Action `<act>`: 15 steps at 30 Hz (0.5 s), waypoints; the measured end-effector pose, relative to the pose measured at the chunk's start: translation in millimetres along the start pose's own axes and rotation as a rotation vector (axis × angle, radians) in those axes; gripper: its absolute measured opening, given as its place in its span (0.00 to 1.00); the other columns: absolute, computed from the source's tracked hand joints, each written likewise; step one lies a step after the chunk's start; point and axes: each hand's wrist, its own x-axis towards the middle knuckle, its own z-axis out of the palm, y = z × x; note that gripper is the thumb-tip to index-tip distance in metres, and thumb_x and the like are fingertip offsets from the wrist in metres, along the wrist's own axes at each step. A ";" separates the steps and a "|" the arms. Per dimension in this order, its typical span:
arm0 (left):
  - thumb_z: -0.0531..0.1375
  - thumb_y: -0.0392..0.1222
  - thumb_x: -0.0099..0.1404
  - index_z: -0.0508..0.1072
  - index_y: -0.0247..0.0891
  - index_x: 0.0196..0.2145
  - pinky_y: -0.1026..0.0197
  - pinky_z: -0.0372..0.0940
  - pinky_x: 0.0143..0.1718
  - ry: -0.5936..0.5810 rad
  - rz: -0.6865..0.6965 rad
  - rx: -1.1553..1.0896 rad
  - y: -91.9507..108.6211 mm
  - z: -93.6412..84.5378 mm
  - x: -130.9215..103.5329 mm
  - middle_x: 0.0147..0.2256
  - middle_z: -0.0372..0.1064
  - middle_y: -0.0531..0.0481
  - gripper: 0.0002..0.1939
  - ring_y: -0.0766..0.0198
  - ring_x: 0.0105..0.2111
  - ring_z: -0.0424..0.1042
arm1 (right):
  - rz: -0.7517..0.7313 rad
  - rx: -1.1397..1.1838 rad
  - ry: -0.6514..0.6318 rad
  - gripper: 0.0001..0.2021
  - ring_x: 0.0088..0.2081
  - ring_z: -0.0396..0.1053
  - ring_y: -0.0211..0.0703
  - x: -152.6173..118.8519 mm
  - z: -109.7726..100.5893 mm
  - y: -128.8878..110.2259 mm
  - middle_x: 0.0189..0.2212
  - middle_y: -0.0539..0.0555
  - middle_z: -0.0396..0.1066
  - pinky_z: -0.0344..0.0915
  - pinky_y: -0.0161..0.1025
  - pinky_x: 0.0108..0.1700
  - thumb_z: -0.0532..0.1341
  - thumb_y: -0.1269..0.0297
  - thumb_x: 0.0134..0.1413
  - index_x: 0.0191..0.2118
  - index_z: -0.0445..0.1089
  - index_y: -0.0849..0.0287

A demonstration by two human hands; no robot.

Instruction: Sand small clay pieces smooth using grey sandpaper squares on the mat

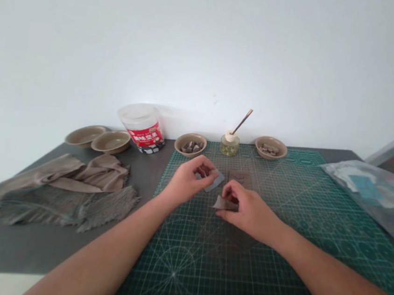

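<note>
Over the middle of the green cutting mat (184, 268), my left hand (196, 175) has its thumb and fingers pinched on a small blue-grey sheet (217, 182). My right hand (243, 206), nearer and to the right, grips a curved greyish-brown piece (226, 204) between thumb and fingers. The two hands are apart. Just behind my right hand lies a brownish flat rectangle (245, 179) on the mat, with dark marks that are too small to read.
Along the wall stand a bowl of dark pieces (190, 145), a glass bottle with a stick (229, 144), a bowl of brown pieces (270, 148) and a red-labelled tub (142, 127). Two bowls (111, 142) and crumpled cloths (72, 195) are left; a plastic bag (375, 189) lies right.
</note>
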 end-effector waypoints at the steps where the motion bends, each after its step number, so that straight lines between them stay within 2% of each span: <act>1: 0.65 0.47 0.64 0.72 0.38 0.37 0.60 0.67 0.36 -0.004 -0.007 -0.019 -1.2 0.6 0.0 0.33 0.73 0.51 0.10 0.64 0.32 0.71 | 0.003 0.002 0.009 0.18 0.30 0.67 0.38 -0.5 0.6 0.5 0.28 0.43 0.69 0.58 0.35 0.33 0.70 0.66 0.51 0.44 0.64 0.54; 3: 0.66 0.48 0.63 0.72 0.38 0.37 0.61 0.67 0.35 -0.004 -0.024 -0.048 -3.4 1.6 0.0 0.33 0.73 0.51 0.11 0.64 0.32 0.70 | 0.007 -0.017 0.003 0.18 0.31 0.69 0.39 -1.2 1.3 0.3 0.29 0.44 0.71 0.58 0.35 0.34 0.72 0.65 0.51 0.46 0.66 0.54; 8: 0.68 0.47 0.61 0.75 0.40 0.44 0.61 0.67 0.36 -0.016 -0.049 -0.107 -7.8 2.3 0.9 0.33 0.72 0.52 0.15 0.64 0.33 0.70 | -0.051 -0.113 -0.049 0.05 0.36 0.71 0.42 -1.5 3.6 -1.1 0.33 0.48 0.75 0.58 0.37 0.37 0.68 0.68 0.57 0.38 0.70 0.55; 12: 0.67 0.47 0.63 0.78 0.40 0.43 0.59 0.68 0.39 -0.058 -0.043 -0.133 -10.3 2.3 1.6 0.38 0.73 0.48 0.13 0.62 0.36 0.71 | -0.093 -0.177 -0.090 0.05 0.38 0.72 0.44 -2.3 6.5 -0.1 0.35 0.50 0.76 0.59 0.38 0.39 0.67 0.68 0.56 0.38 0.71 0.56; 15: 0.68 0.47 0.62 0.78 0.39 0.43 0.58 0.68 0.39 -0.061 -0.051 -0.158 -12.5 4.4 0.8 0.38 0.73 0.48 0.13 0.61 0.36 0.72 | -0.103 -0.167 -0.082 0.04 0.38 0.72 0.43 -3.8 3.2 -3.0 0.35 0.49 0.76 0.60 0.38 0.40 0.66 0.67 0.59 0.40 0.71 0.56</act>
